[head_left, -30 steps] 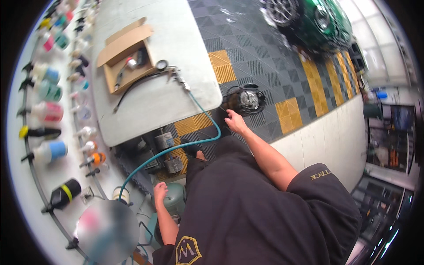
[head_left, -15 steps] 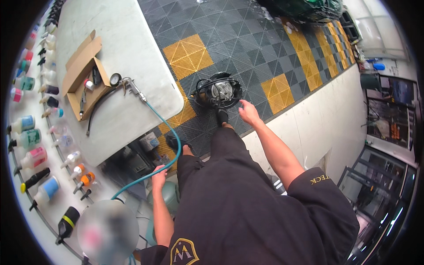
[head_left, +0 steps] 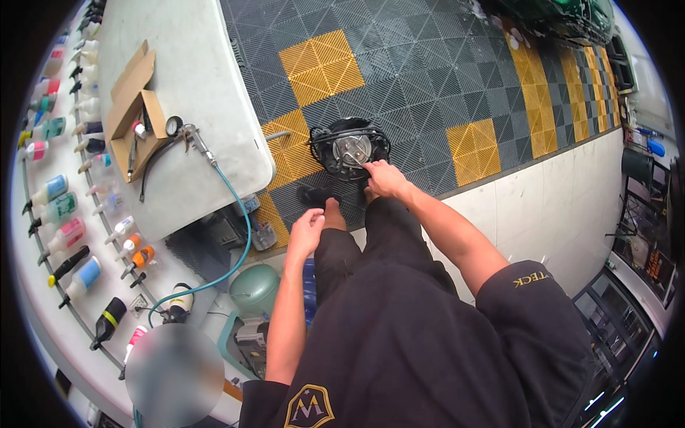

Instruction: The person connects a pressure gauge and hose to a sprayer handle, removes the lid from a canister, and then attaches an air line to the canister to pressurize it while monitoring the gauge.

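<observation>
— Fingers (head_left: 372,167) of the right hand (head_left: 387,179) bend down at the near edge of a round black machine (head_left: 348,148) with a silver top, which sits on the floor just right of the white table (head_left: 193,64).

— And the room around them?

— Grey and yellow ribbed tiles (head_left: 410,93) spread right of the table and beyond it, bordered by a low white wall (head_left: 528,192). A green car (head_left: 564,18) stands far off, past the table's right side. Racked bottles (head_left: 68,235) line the table's left, and a green tank (head_left: 255,291) stands off its near end. On the table itself lie an opened cardboard box (head_left: 130,114) and an air gun (head_left: 201,146) with a dial gauge; its teal hose (head_left: 249,228) drops over the near end.

— What differs from half a second ago?

— The left hand (head_left: 307,230), then overlapping the hose, is now clear of it, in front of the legs and off the table's near right corner. The right hand, then just beside the machine, now overlaps its edge.

— Are the hands gripping anything?

— The left fingers curl loosely, half open, around nothing visible. The right thumb and forefinger draw close together; whether they grip a part of the machine, one cannot tell.
</observation>
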Available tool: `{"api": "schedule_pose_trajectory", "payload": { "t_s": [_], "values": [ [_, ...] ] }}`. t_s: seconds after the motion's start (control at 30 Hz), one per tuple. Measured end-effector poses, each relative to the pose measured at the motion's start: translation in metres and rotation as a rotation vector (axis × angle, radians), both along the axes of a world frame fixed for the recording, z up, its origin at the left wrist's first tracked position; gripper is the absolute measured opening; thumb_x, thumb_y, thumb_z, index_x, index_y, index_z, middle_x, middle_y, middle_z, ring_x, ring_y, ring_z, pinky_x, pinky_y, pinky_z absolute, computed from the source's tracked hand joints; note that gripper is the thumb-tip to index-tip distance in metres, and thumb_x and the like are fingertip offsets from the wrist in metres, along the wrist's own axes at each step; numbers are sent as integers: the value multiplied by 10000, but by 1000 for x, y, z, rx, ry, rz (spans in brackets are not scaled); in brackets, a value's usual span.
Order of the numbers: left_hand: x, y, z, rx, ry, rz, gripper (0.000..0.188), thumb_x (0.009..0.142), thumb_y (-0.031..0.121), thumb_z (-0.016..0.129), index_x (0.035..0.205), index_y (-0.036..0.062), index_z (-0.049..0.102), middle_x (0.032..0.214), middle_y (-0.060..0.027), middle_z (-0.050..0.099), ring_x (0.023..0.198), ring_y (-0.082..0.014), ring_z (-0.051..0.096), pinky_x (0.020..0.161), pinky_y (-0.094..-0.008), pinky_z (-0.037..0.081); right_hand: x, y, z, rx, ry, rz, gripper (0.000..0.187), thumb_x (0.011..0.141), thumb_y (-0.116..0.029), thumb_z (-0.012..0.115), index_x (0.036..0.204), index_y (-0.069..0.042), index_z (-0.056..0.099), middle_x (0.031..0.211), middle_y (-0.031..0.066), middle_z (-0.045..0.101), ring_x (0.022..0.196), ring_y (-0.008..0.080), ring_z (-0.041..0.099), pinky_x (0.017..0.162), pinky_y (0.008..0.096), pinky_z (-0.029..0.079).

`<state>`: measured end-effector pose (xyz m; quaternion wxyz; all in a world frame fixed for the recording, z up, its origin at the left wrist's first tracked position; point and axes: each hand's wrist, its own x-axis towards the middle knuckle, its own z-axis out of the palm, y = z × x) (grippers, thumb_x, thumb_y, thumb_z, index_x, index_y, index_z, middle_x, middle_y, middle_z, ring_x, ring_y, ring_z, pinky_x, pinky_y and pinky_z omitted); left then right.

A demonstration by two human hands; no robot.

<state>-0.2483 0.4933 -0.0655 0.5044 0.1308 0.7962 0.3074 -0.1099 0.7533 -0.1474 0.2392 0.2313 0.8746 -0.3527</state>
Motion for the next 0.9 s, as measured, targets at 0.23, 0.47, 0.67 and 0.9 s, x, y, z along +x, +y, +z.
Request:
{"api": "schedule_pose_trajectory", "payload": {
  "t_s": [0.23, 0.47, 0.67, 0.9],
  "values": [
    [-29, 17, -69, 20, 105, -75, 322, 971, 231, 619, 1207, 21, 681, 1047, -165, 745, 966, -244, 722, 857, -363, 551, -3, 15, -8, -129, 107, -282, 353, 909, -193, 556, 1184, -4, 668, 1161, 224, 691, 1117, 403, 641, 968, 474, 518],
    [-72, 58, -197, -34, -344, 622, 558, 1028, 493, 488, 1357, 50, 571, 1197, -139, 676, 987, -240, 652, 824, -383, 522, -53, 22, 10, -200, 226, -511, 216, 934, -114, 578, 1088, 2, 673, 990, 200, 709, 869, 359, 694, 784, 413, 547],
    [-89, 99, -250, -79, -492, 754, 843, 959, 677, 478, 1539, 72, 392, 1481, -210, 478, 1307, -371, 498, 1082, -531, 382, -88, 8, 0, -156, 434, -465, 163, 915, -28, 597, 1057, 12, 666, 959, 172, 703, 832, 304, 693, 752, 370, 547],
    [-114, 117, -256, -29, -203, 730, 506, 807, 340, 647, 1136, -41, 694, 951, -175, 698, 907, -251, 651, 807, -399, 494, -127, -7, 1, -199, 404, -413, 177, 909, -42, 614, 1065, 22, 667, 953, 180, 696, 854, 315, 690, 786, 381, 544]
  ]
}}
